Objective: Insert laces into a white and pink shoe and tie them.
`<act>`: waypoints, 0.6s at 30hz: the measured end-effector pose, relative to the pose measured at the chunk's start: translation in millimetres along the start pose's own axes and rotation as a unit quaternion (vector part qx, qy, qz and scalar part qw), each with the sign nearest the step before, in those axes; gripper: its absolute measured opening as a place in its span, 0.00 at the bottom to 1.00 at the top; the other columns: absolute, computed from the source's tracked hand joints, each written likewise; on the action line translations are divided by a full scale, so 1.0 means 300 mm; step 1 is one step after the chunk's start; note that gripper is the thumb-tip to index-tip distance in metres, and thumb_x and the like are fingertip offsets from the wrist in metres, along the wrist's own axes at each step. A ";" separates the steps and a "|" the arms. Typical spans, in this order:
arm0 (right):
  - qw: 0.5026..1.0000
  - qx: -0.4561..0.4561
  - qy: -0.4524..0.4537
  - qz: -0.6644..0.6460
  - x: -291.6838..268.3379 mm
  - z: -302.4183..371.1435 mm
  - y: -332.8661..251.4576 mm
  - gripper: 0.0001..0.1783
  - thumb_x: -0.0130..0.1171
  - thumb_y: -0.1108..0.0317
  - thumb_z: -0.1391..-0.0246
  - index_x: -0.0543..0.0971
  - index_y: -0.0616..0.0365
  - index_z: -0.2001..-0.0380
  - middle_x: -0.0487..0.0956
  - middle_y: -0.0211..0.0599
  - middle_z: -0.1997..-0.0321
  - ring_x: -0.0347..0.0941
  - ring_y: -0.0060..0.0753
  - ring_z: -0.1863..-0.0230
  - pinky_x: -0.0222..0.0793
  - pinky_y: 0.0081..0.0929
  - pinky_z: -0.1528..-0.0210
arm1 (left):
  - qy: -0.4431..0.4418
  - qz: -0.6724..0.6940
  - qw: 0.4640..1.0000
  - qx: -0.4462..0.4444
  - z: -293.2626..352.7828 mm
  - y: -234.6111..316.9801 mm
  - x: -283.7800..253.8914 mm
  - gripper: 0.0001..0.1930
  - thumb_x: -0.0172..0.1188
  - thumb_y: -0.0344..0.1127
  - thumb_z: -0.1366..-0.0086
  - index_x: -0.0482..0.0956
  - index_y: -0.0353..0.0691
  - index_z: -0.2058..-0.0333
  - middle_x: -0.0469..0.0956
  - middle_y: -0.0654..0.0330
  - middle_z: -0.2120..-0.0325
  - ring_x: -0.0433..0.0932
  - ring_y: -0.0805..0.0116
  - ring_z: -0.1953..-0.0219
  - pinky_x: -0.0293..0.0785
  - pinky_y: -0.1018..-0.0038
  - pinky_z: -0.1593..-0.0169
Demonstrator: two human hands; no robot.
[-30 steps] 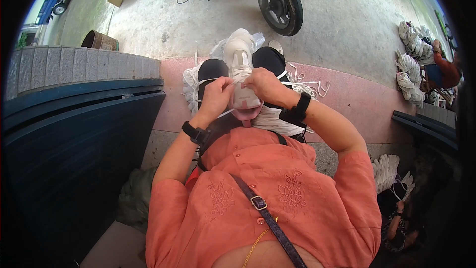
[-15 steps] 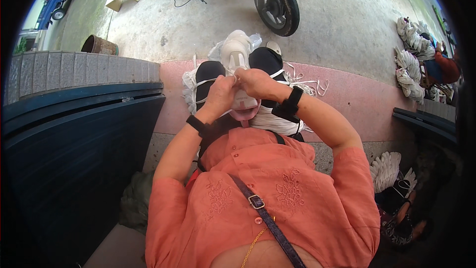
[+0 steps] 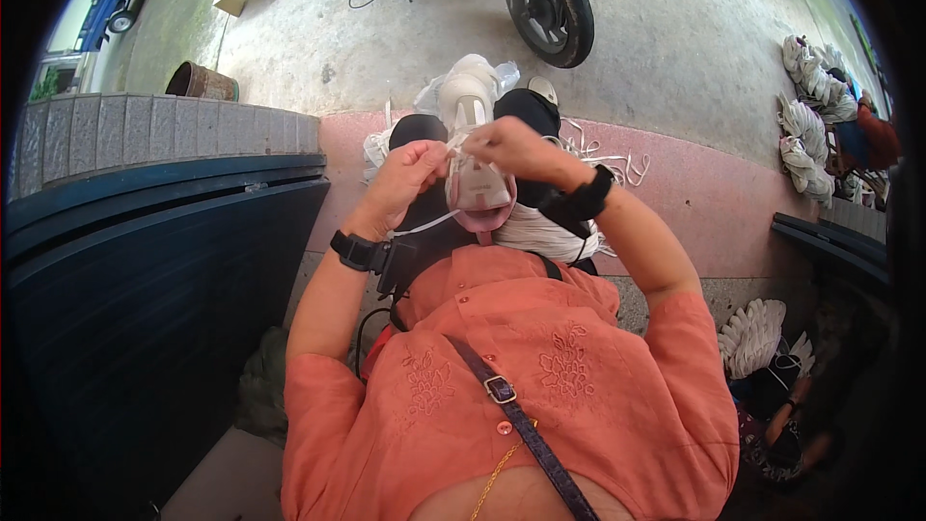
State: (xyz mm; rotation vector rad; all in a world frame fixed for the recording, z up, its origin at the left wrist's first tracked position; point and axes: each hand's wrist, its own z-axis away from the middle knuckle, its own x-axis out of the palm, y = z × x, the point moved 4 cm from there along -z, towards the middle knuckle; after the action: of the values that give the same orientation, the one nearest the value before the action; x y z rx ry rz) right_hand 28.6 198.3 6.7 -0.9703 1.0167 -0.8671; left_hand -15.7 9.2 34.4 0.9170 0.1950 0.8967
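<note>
Shoe (image 3: 480, 178) lay at twelve o'clock, between the knees (image 3: 417, 130). The left hand (image 3: 405, 183), at eleven, pinched the lace (image 3: 429, 225); whether the right hand's (image 3: 526, 150) grip was closed, I could not tell. Uneven pulling could perhaps twist the lace.

One lap-held sneaker (image 3: 470, 96), one bucket (image 3: 201, 82), one red motorbike (image 3: 540, 0), one blue vehicle (image 3: 99, 12)

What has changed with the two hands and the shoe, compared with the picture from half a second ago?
The left hand has moved left and the right hand right, opening a gap between them. Whether either took or released a lace is too small to tell. The pale shoe stays between the knees, toe pointing away.
</note>
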 end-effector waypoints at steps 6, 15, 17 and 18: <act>0.998 -0.025 0.040 0.039 -0.118 0.063 -0.124 0.15 0.58 0.65 0.35 0.81 0.71 0.62 0.76 0.41 0.78 0.68 0.21 0.73 0.68 0.28 0.67 | 0.071 -0.301 0.946 0.101 -0.089 -0.171 -0.044 0.14 0.57 0.40 0.28 0.84 0.34 0.64 0.78 0.66 0.76 0.73 0.77 0.73 0.69 0.76 0.70; 0.990 -0.084 0.101 0.047 -0.108 0.052 -0.138 0.14 0.57 0.68 0.37 0.81 0.66 0.53 0.80 0.49 0.73 0.75 0.30 0.73 0.71 0.29 0.65 | 0.123 -0.412 0.893 0.129 -0.074 -0.116 -0.014 0.15 0.58 0.43 0.35 0.85 0.38 0.61 0.84 0.47 0.67 0.84 0.49 0.62 0.78 0.61 0.58; 0.993 -0.068 0.094 0.037 -0.106 0.052 -0.136 0.15 0.56 0.70 0.37 0.81 0.65 0.50 0.80 0.48 0.74 0.74 0.28 0.74 0.70 0.29 0.67 | 0.113 -0.409 0.896 0.133 -0.082 -0.113 -0.014 0.15 0.59 0.42 0.35 0.86 0.37 0.62 0.84 0.47 0.68 0.84 0.50 0.64 0.78 0.62 0.59; 0.994 -0.060 0.090 0.033 -0.106 0.052 -0.136 0.16 0.56 0.70 0.37 0.80 0.64 0.48 0.79 0.47 0.75 0.73 0.27 0.74 0.70 0.28 0.67 | 0.108 -0.407 0.897 0.135 -0.088 -0.114 -0.016 0.14 0.59 0.42 0.35 0.86 0.37 0.63 0.84 0.47 0.69 0.84 0.51 0.64 0.78 0.62 0.60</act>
State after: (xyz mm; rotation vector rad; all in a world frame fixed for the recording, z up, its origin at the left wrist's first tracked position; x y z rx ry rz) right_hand 28.5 217.5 57.2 -0.9670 1.2595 -0.8572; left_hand -11.9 11.8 -8.7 0.8711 0.8485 0.1780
